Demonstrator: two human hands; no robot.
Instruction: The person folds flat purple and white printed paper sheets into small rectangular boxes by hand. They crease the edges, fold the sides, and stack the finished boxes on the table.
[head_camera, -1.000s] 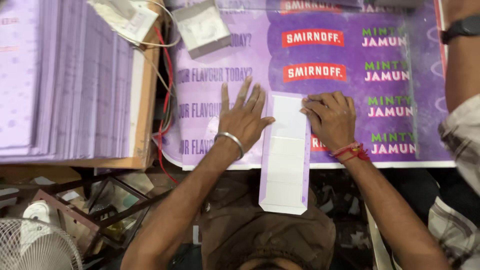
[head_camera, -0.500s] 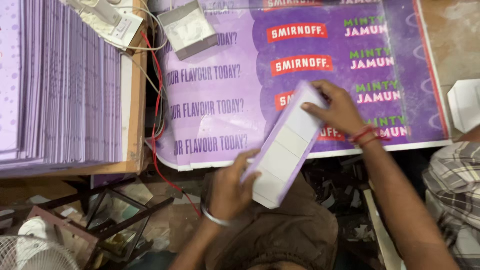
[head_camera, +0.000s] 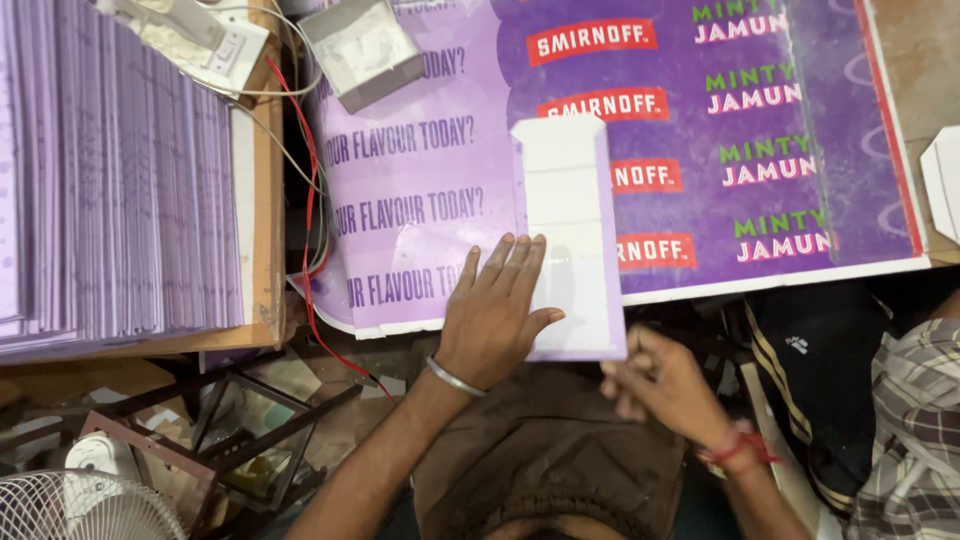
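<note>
A long white and lavender card blank (head_camera: 570, 230) with fold lines lies flat on a big purple printed board (head_camera: 780, 200), its near end jutting over the board's front edge. My left hand (head_camera: 495, 315) rests flat with fingers spread on the blank's left edge and the board. A metal bangle is on that wrist. My right hand (head_camera: 660, 385), with red thread at the wrist, is curled at the blank's near right corner and pinches its lower edge.
A thick stack of lavender sheets (head_camera: 120, 170) fills a wooden board at the left. A white switch box (head_camera: 190, 30), a red wire (head_camera: 310, 230) and a small grey box (head_camera: 360, 50) sit behind. A co-worker's plaid sleeve (head_camera: 915, 420) is at right; a fan (head_camera: 80, 505) is lower left.
The blank, which both hands held tilted off the board half a second ago, now lies flat on it. My left hand has come up from below and spread on it.
</note>
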